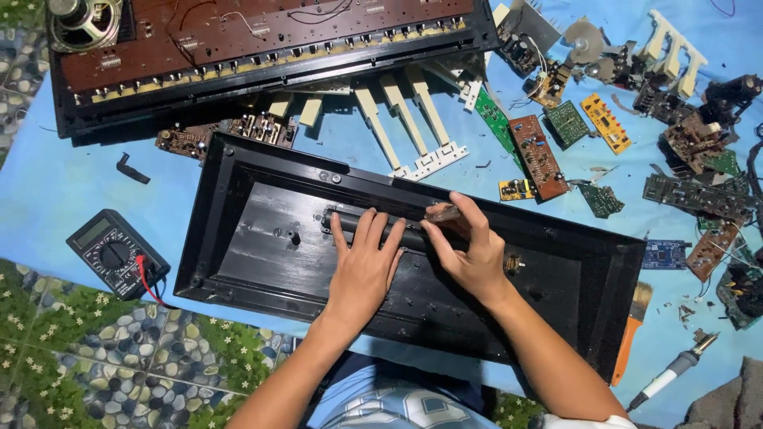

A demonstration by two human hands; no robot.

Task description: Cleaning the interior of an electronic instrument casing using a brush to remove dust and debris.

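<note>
While the left hand lies flat, fingers spread and its grip released, on a black bar inside the black case, the right hand pinches a brown-handled tool just beside it, its grip closed on the handle. The tool's tip is hidden behind the fingers. The bar runs lengthwise along the upper part of the case's hollow, and both hands meet over its right end. The case lies open side up, slanted across the middle of the blue-covered worktop.

Above the case sits an opened keyboard body with a brown board and a speaker in its left corner. Loose white keys lie between the two. A multimeter with a red lead rests left of the case. To the right, several circuit boards, green, brown and yellow, are scattered. Near the case's lower right corner lie an orange-handled brush and a soldering iron.
</note>
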